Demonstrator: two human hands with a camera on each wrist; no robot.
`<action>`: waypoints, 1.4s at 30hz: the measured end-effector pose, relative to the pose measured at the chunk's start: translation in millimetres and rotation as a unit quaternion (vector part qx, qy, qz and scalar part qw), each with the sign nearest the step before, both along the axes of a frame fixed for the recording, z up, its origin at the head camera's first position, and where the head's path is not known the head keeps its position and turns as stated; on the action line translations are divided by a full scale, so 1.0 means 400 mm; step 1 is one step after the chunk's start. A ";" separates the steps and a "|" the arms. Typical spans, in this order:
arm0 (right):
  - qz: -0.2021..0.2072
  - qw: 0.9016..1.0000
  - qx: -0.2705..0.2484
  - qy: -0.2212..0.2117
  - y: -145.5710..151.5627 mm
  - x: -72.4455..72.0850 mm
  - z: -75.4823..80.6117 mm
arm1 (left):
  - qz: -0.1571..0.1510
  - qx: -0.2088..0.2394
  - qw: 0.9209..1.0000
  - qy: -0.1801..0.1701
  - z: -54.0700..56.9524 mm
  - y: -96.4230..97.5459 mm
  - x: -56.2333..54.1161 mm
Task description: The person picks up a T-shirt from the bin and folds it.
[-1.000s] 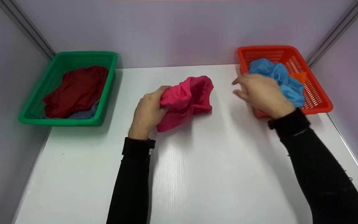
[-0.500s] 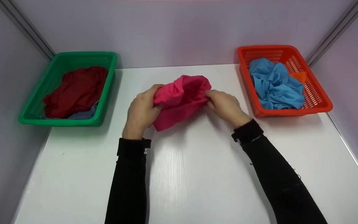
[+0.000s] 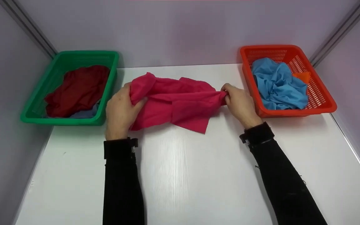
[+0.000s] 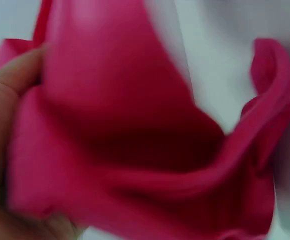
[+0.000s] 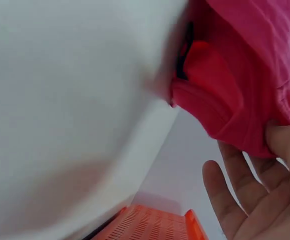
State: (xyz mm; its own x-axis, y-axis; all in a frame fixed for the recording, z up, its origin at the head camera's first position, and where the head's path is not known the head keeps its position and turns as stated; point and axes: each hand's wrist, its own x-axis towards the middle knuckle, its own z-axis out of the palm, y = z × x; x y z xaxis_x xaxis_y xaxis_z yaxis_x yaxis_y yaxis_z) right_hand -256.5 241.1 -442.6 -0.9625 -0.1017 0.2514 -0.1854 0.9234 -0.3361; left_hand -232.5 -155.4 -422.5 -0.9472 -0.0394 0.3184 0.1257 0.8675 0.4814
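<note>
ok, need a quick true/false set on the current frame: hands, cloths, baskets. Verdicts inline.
1. The left hand and right hand both hold the pink cloth. True.
2. The pink cloth is smooth and flat. False: it is creased and bunched.
3. The dark red cloth lies in the green basket. True.
4. The blue cloth lies in the red basket. True.
5. In the head view, the green basket is right of the red basket. False: it is left.
</note>
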 end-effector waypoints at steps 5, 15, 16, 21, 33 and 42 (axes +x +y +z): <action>0.012 0.999 0.041 0.018 -0.010 0.002 -0.021 | -0.006 -0.066 0.998 0.009 -0.016 0.012 -0.005; 0.207 0.969 0.123 -0.057 -0.152 0.116 -0.031 | -0.047 -0.084 0.995 -0.029 -0.026 0.038 -0.004; 0.218 0.963 0.142 -0.070 -0.163 0.127 -0.039 | -0.050 -0.085 0.994 -0.036 -0.028 0.039 -0.003; 0.242 0.952 0.181 -0.042 -0.178 0.142 -0.069 | -0.056 -0.079 0.994 -0.059 -0.034 0.043 -0.001; 0.188 0.982 -0.011 0.001 -0.124 0.084 0.206 | -0.067 -0.083 0.991 -0.083 -0.031 0.071 -0.001; 0.133 0.986 -0.050 0.092 -0.120 0.015 0.288 | -0.096 -0.096 0.980 -0.144 -0.058 0.088 -0.006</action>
